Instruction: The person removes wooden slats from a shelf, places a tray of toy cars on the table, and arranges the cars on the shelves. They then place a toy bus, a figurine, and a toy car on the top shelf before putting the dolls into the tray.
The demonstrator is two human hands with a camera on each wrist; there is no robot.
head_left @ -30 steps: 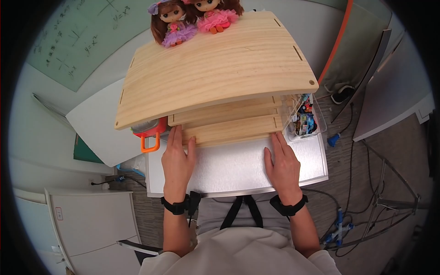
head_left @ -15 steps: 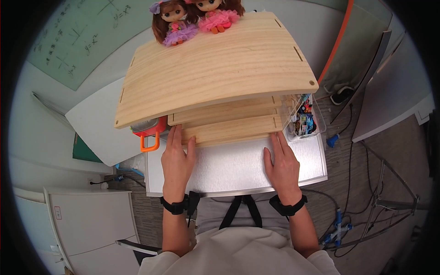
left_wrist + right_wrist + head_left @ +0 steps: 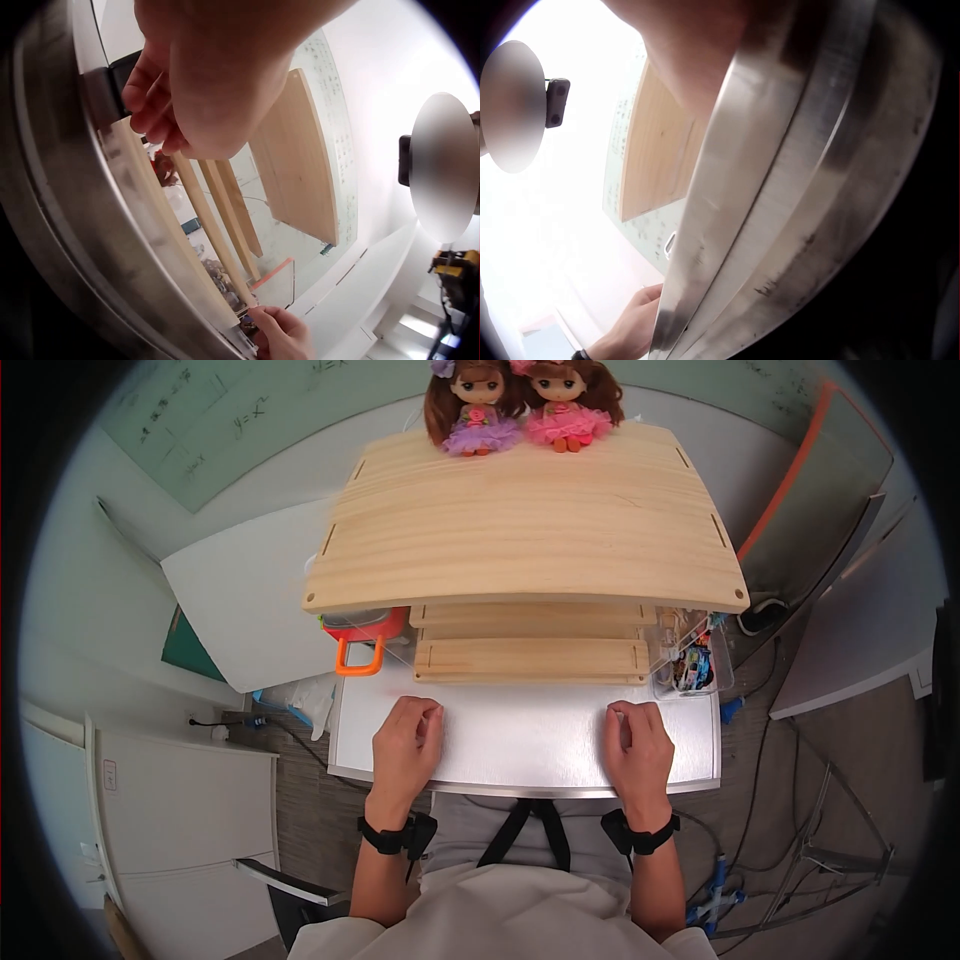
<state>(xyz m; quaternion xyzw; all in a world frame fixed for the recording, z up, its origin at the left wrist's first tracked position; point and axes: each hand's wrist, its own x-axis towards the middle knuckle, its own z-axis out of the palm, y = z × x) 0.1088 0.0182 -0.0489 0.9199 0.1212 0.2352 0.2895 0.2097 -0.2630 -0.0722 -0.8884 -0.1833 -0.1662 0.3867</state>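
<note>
My left hand (image 3: 406,746) is at the metal tabletop (image 3: 520,745), its fingers loosely bent with nothing in them. Level with it on the other side, my right hand (image 3: 640,752) is also loosely curled and holds nothing. Beyond both hands stands a tiered wooden rack, with a wide top board (image 3: 530,525) and lower slats; the nearest is the front slat (image 3: 530,660), apart from the fingertips. The left wrist view shows the bent fingers of the left hand (image 3: 217,90) close by. In the right wrist view the tabletop's metal edge (image 3: 742,187) hides the right fingers.
Two dolls, one in a purple dress (image 3: 480,430) and one in a pink dress (image 3: 566,422), sit at the back of the top board. A red box with an orange handle (image 3: 360,657) stands left of the slats. To their right is a clear bin (image 3: 722,675) of small colourful items.
Both hands have let go of the front slat's ends and drawn back toward the body, fingers now bent. The head view has shifted, so the rack appears further right.
</note>
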